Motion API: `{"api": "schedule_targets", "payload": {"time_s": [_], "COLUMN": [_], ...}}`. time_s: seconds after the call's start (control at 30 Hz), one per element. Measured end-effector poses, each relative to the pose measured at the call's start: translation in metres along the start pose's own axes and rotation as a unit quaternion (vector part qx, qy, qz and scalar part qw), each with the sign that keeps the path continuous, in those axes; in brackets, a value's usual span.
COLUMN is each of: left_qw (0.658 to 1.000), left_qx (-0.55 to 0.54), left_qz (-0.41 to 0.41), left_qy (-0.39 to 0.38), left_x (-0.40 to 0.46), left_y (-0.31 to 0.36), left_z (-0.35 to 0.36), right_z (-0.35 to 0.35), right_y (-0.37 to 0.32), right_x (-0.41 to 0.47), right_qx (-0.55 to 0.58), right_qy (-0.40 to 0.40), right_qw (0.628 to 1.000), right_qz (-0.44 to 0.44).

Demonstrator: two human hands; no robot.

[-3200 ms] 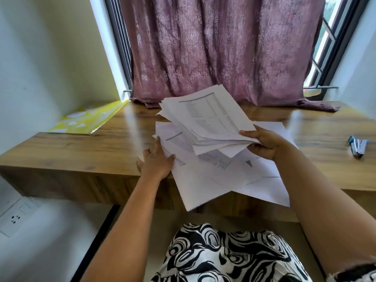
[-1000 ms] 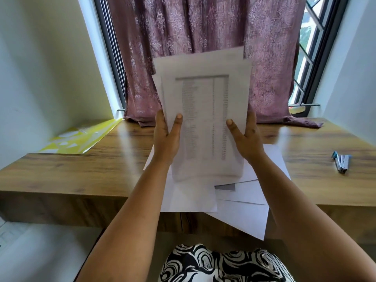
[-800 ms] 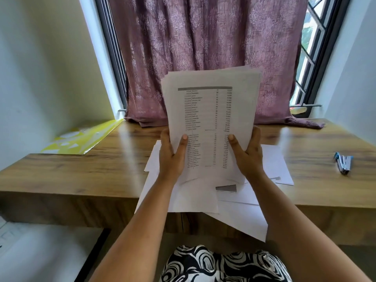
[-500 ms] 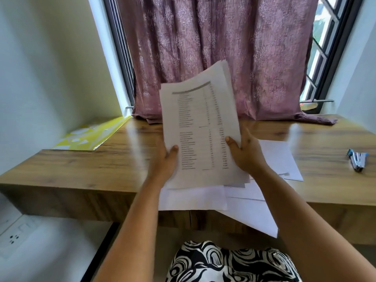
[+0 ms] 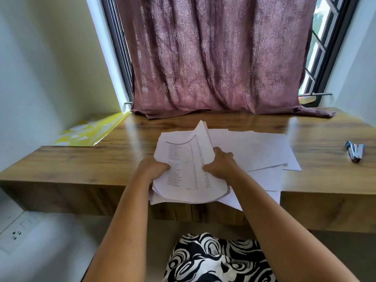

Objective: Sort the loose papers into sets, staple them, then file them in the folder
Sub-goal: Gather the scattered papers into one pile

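From the head view I see both hands on one stack of printed sheets at the near edge of the wooden worktop. My left hand grips the stack's left edge, fingers curled under and thumb on top. My right hand clamps the right edge, fingers curled over the sheets. The two hands are apart, one on each side of the stack. The sheets bow upward between them, and the far right corner curls up off the pile. The top sheet shows columns of small print that I cannot read. The stack's near end hangs over the worktop's front edge.

More loose papers lie spread flat on the worktop to the right of the stack and partly under it; some also overhang the front edge. The yellow folder lies at the far left corner of the worktop against the wall, well apart from the stack. The stapler lies near the right end of the worktop, untouched, apart from the papers.

Behind the worktop a mauve curtain hangs over the window, its hem resting on the wood. Below left, a white wall socket shows. A black-and-white patterned garment fills the bottom of the view.
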State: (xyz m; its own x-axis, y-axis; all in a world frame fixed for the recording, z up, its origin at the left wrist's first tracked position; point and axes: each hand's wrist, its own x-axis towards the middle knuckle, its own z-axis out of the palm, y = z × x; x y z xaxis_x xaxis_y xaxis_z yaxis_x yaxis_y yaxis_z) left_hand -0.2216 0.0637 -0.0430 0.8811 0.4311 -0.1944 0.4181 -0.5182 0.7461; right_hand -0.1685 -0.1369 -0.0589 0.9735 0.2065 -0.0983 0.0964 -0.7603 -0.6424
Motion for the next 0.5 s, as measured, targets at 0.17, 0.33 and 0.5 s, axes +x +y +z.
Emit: {"api": "schedule_targets", "payload": {"time_s": [0.17, 0.33, 0.5], "left_qw": [0.992, 0.950, 0.979], "left_qx": [-0.123, -0.302, 0.014], "left_qz": [-0.007, 0.038, 0.195], "left_qy": [0.026, -0.072, -0.057], "left_x": [-0.006, -0.020, -0.021], "left_y": [-0.004, 0.005, 0.013], "left_z": [0.005, 0.030, 0.068], "right_z": [-0.031, -0.109, -0.193], "right_y": [0.007, 0.011, 0.001], "right_x": [0.004, 0.018, 0.033], "right_qx": [0.128, -0.030, -0.131], "right_qy": [-0.038, 0.026, 0.037], "right_qw": [0.991, 0.998, 0.986], "right_qz": [-0.015, -0.057, -0.100]}}
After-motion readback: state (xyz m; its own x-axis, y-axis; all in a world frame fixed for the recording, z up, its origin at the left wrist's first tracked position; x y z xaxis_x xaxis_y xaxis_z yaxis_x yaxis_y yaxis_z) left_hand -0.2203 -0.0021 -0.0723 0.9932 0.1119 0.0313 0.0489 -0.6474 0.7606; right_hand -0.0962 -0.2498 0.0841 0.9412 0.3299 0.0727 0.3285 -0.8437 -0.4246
